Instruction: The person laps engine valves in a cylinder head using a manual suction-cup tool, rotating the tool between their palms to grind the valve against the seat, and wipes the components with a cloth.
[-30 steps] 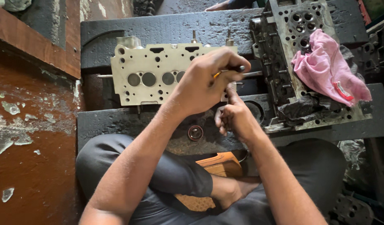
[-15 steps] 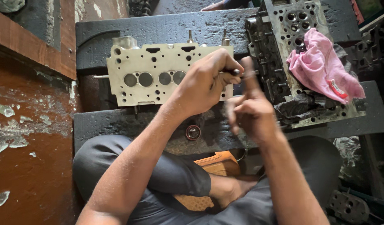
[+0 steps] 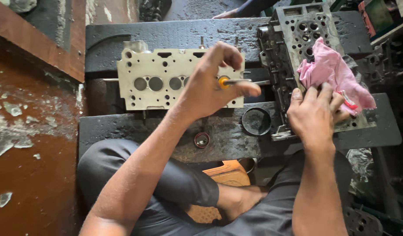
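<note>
1. Screwdriver (image 3: 238, 81) with an orange handle end is pinched in the left hand (image 3: 210, 85), thumb and curled fingers closed round the handle, metal shaft pointed right toward the dark engine part (image 3: 293, 48).
2. Left hand is held above the right end of the pale metal plate (image 3: 166, 78); whether plate is touched cannot be told.
3. Pale plate is laid flat across two dark beams (image 3: 166, 32), with a row of round holes and many small holes seen on its face; its right end is hidden by the left hand.
4. Right hand (image 3: 314, 116) is laid flat, fingers together and slightly spread at the tips, pressed on the lower part of the dark engine part, fingertips touching the pink rag (image 3: 330, 72).
5. Nothing is gripped in the right hand.
6. Pink rag is crumpled on top of the dark engine part, right of its centre.
7. Dark engine part is set tilted across the beams, just right of the pale plate.
8. Black ring (image 3: 256, 121) is seen on the near beam, between the two hands.
9. Small round seal (image 3: 202, 140) is seen on the same beam, under the left forearm.
10. Bare foot on an orange sandal (image 3: 225, 172) is seen below the beam, between the knees.
</note>
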